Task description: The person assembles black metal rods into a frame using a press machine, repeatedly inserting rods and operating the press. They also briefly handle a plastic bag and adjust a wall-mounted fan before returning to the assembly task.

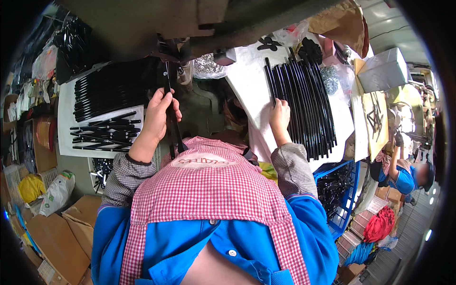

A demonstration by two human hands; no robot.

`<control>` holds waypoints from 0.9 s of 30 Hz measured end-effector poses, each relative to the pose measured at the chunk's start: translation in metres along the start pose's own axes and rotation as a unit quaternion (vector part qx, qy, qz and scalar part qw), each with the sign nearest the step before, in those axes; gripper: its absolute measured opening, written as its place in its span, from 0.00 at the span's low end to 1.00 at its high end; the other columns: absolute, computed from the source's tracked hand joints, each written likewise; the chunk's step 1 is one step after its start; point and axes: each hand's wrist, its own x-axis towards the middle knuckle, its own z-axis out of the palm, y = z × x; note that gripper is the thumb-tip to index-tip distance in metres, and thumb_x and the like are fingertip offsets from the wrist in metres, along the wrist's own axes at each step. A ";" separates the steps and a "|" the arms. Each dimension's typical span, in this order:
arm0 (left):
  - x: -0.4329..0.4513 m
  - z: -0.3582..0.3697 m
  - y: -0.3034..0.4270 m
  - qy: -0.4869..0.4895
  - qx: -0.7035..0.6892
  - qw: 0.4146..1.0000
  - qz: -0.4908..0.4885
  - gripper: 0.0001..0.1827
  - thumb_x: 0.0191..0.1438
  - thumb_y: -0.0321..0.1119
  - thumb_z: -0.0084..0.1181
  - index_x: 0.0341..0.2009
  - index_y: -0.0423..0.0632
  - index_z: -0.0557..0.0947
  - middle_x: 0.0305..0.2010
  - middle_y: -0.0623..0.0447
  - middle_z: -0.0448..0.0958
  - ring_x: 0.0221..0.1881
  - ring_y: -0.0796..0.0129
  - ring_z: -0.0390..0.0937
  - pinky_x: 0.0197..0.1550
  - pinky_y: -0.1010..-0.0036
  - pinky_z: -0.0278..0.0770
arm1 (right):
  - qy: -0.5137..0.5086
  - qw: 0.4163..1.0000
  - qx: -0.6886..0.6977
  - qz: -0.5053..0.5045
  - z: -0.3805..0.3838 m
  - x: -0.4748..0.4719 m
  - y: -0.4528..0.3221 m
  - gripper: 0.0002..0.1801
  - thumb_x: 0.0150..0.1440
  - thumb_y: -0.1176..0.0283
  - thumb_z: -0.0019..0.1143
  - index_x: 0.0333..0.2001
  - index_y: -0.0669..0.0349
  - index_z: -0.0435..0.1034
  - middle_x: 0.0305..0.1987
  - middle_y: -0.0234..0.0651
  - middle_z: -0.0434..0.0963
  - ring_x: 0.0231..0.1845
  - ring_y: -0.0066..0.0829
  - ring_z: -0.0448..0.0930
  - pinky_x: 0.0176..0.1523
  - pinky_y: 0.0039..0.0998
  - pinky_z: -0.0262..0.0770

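My left hand point(162, 114) is closed around a long black tube point(167, 83), whose far end, bearing a small shiny fastener, reaches under the dark machine point(167, 46). On the right, my right hand point(280, 115) touches the left edge of a row of glossy black tubes point(302, 107) lying side by side on white cloth point(249, 82); its fingertips meet the end tube, and whether they grip it cannot be told. To the left of my left hand, more black tubes point(107, 92) lie stacked, with a looser crossed pile point(107, 133) nearer me.
The machine body overhangs the far side. A clear bag of small metal rings point(206, 66) sits beside it, and another bag of metal parts point(330, 80) lies right. A blue plastic crate point(351, 199) stands at the lower right. A co-worker point(406, 174) is farther right; cardboard boxes point(58, 245) stand lower left.
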 end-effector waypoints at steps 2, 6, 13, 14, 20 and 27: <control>0.002 0.007 -0.005 0.018 0.002 1.000 0.018 0.10 0.62 0.38 0.43 0.43 0.48 0.68 0.23 0.54 0.71 0.19 0.71 0.72 0.21 0.75 0.71 | -0.045 0.999 -0.022 -0.011 0.006 -0.005 0.009 0.13 0.50 0.73 0.53 0.40 0.64 0.72 0.36 0.46 0.77 0.38 0.44 0.78 0.44 0.39 0.74; 0.000 0.029 -0.007 0.049 -0.009 0.998 0.030 0.10 0.62 0.37 0.44 0.43 0.46 0.69 0.23 0.53 0.72 0.20 0.70 0.73 0.23 0.75 0.73 | -0.188 0.982 -0.021 0.000 0.011 0.007 0.013 0.15 0.47 0.67 0.55 0.38 0.63 0.72 0.32 0.47 0.78 0.35 0.47 0.79 0.42 0.41 0.75; -0.007 0.034 -0.003 0.065 0.073 0.995 -0.005 0.13 0.62 0.42 0.45 0.42 0.46 0.74 0.26 0.51 0.78 0.25 0.71 0.77 0.28 0.78 0.74 | -0.258 0.665 0.683 0.156 -0.063 0.080 -0.056 0.16 0.56 0.73 0.54 0.47 0.70 0.66 0.22 0.34 0.73 0.16 0.21 0.71 0.20 0.20 0.67; -0.008 0.034 -0.001 0.064 0.083 0.994 -0.009 0.14 0.61 0.43 0.45 0.41 0.46 0.75 0.26 0.52 0.78 0.26 0.72 0.77 0.29 0.78 0.74 | -0.271 0.612 0.720 0.182 -0.074 0.088 -0.076 0.17 0.56 0.74 0.54 0.49 0.68 0.66 0.23 0.34 0.74 0.17 0.21 0.71 0.20 0.21 0.67; -0.002 0.023 -0.010 0.002 0.087 0.996 0.023 0.08 0.58 0.39 0.52 0.37 0.49 0.74 0.25 0.54 0.80 0.19 0.81 0.72 0.19 0.87 0.60 | -0.304 0.559 0.752 0.172 -0.084 0.096 -0.148 0.14 0.54 0.76 0.58 0.44 0.70 0.69 0.26 0.32 0.73 0.23 0.20 0.73 0.24 0.20 0.70; 0.002 0.015 -0.011 -0.068 0.113 0.991 0.034 0.11 0.60 0.38 0.48 0.41 0.45 0.74 0.25 0.56 0.78 0.21 0.78 0.74 0.19 0.86 0.64 | -0.316 0.785 0.530 0.060 -0.121 0.050 -0.202 0.20 0.54 0.72 0.57 0.50 0.68 0.69 0.17 0.34 0.74 0.16 0.22 0.75 0.21 0.22 0.69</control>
